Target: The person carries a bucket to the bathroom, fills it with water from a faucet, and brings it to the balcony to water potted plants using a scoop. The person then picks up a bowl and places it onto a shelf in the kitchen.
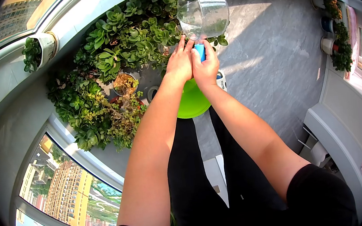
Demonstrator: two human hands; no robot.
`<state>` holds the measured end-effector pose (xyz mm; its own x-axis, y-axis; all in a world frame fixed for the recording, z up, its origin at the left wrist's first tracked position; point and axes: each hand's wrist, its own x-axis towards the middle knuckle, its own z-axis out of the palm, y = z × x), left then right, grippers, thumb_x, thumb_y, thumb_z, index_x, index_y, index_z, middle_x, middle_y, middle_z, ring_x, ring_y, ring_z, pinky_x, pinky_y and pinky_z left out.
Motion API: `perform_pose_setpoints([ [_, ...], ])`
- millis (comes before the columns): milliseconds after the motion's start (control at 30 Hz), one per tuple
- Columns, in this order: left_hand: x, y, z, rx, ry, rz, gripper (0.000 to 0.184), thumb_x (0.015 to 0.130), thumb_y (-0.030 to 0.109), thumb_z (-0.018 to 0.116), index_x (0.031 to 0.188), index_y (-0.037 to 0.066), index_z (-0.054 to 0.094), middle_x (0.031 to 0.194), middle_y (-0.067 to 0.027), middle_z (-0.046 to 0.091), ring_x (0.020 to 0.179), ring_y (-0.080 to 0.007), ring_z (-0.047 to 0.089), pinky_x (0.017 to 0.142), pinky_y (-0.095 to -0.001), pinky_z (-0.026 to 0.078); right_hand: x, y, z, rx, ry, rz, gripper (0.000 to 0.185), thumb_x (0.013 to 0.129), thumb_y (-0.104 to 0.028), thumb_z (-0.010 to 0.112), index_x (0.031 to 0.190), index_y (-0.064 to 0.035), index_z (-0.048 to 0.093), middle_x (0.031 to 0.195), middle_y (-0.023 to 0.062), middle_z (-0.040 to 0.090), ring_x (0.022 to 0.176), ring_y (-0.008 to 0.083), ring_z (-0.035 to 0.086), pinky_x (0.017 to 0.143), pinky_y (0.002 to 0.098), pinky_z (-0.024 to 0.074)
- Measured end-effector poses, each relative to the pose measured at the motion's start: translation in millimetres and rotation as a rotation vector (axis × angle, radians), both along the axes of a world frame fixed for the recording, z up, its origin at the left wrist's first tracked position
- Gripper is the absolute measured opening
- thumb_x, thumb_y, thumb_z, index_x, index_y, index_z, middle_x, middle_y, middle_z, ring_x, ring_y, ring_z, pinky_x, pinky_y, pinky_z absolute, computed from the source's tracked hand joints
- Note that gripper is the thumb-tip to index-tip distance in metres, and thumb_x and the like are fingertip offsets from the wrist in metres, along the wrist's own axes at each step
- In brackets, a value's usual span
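we see a clear container [205, 13] of thin, shiny, see-through material, rounded like a short drum, with small dark lettering on one side. it is held out past the hands, just beside thick, glossy, rounded leaves [113, 60] and over a smooth grey floor [268, 52] with pale streaks and bands of sunlight. at its near end is a smooth, bright blue handle [201, 52]. below our wrists is a green basin [192, 103], round and smooth, partly hidden by the forearms. to the left, we see a drier plant [125, 117] with thin, tangled, yellowish growth.

our right hand [206, 68] is closed around the blue handle, thumb along one side and fingers round the other. our left hand [178, 65] lies just beside it, fingers stretched forward and slightly apart, tips at the container's near end; its palm is hidden, so we cannot tell whether it grips anything.
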<state>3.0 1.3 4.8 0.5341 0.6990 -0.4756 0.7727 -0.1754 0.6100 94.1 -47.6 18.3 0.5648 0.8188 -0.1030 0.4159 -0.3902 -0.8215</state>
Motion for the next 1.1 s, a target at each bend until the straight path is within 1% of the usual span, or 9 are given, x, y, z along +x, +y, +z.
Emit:
perform_pose_setpoints([
  [100, -1, 0, 4, 0.074, 0.043, -0.105, 0.069, 0.09, 0.026, 0.057, 0.154, 0.013, 0.035, 0.163, -0.0083, 0.029, 0.152, -0.0305, 0.023, 0.114, -0.0451, 0.042, 0, -1, -2, 0.005, -0.011, 0.004, 0.046, 0.09, -0.014, 0.072, 0.129, 0.0055, 0.058, 0.119, 0.0196, 0.068, 0.108, 0.0264, 0.066, 0.095, 0.0361, 0.0508],
  [167, -1, -3, -3, 0.01, 0.033, 0.011, 0.07, 0.091, 0.027, 0.058, 0.155, 0.013, 0.033, 0.163, -0.0092, 0.028, 0.151, -0.0308, 0.025, 0.114, -0.045, 0.042, -1, -2, -2, 0.012, 0.023, -0.02, 0.047, 0.086, -0.018, 0.074, 0.126, 0.003, 0.061, 0.12, 0.0218, 0.067, 0.109, 0.0372, 0.066, 0.095, 0.0421, 0.0513],
  [600, -1, -2, -11, 0.058, 0.018, 0.002, 0.073, 0.093, 0.03, 0.055, 0.159, 0.021, 0.026, 0.165, -0.0149, 0.023, 0.149, -0.0325, 0.031, 0.113, -0.0465, 0.042, -2, -2, -1, 0.059, -0.016, 0.0, 0.049, 0.086, -0.018, 0.075, 0.127, 0.0032, 0.06, 0.12, 0.0218, 0.067, 0.109, 0.0372, 0.066, 0.095, 0.0419, 0.0512],
  [667, 0, 2, 1, -0.06, 0.018, 0.043, 0.083, 0.091, 0.022, 0.059, 0.162, 0.02, 0.015, 0.166, -0.0208, 0.015, 0.146, -0.0344, 0.037, 0.115, -0.0414, 0.038, -1, -1, 2, 0.076, 0.003, 0.004, 0.049, 0.085, -0.016, 0.075, 0.128, 0.003, 0.06, 0.12, 0.0215, 0.067, 0.109, 0.0368, 0.066, 0.095, 0.0416, 0.0512],
  [700, 1, 3, 3, -0.06, 0.019, 0.043, 0.083, 0.091, 0.022, 0.059, 0.162, 0.02, 0.015, 0.166, -0.0208, 0.015, 0.146, -0.0344, 0.037, 0.115, -0.0414, 0.038, -1, -1, 4, 0.076, 0.003, 0.005, 0.049, 0.085, -0.016, 0.075, 0.128, 0.003, 0.06, 0.12, 0.0215, 0.067, 0.109, 0.0368, 0.066, 0.095, 0.0416, 0.0512],
  [767, 1, 5, 9, -0.117, 0.048, 0.033, 0.083, 0.091, 0.022, 0.059, 0.162, 0.021, 0.015, 0.166, -0.0202, 0.014, 0.145, -0.0345, 0.037, 0.115, -0.0415, 0.038, 0, -1, 10, 0.045, 0.065, 0.021, 0.047, 0.09, -0.011, 0.072, 0.132, 0.0051, 0.057, 0.128, 0.0178, 0.065, 0.115, 0.026, 0.063, 0.1, 0.0359, 0.0483],
  [867, 2, -2, -19, -0.016, 0.086, -0.037, 0.084, 0.09, 0.024, 0.06, 0.161, 0.022, 0.015, 0.166, -0.0203, 0.014, 0.145, -0.0349, 0.037, 0.116, -0.0417, 0.038, 1, 2, 19, 0.051, 0.071, 0.051, 0.047, 0.09, -0.011, 0.071, 0.132, 0.0047, 0.057, 0.126, 0.0173, 0.065, 0.113, 0.0257, 0.064, 0.099, 0.0358, 0.0484],
  [967, 2, 5, 9, -0.051, 0.051, 0.055, 0.079, 0.087, 0.032, 0.062, 0.157, 0.019, 0.028, 0.163, -0.0206, 0.025, 0.142, -0.0337, 0.042, 0.111, -0.0459, 0.044, 1, 9, 34, 0.086, 0.025, 0.111, 0.046, 0.089, -0.009, 0.071, 0.131, 0.0032, 0.058, 0.122, 0.0171, 0.066, 0.111, 0.0266, 0.065, 0.097, 0.0361, 0.0494],
  [1100, 1, 10, 23, -0.103, 0.053, 0.071, 0.078, 0.085, 0.034, 0.064, 0.155, 0.019, 0.033, 0.162, -0.0201, 0.025, 0.143, -0.0328, 0.04, 0.111, -0.0458, 0.043, 2, 13, 33, 0.113, -0.021, 0.161, 0.045, 0.088, -0.008, 0.071, 0.13, 0.0003, 0.059, 0.118, 0.0173, 0.067, 0.107, 0.0301, 0.066, 0.093, 0.0373, 0.0506],
])
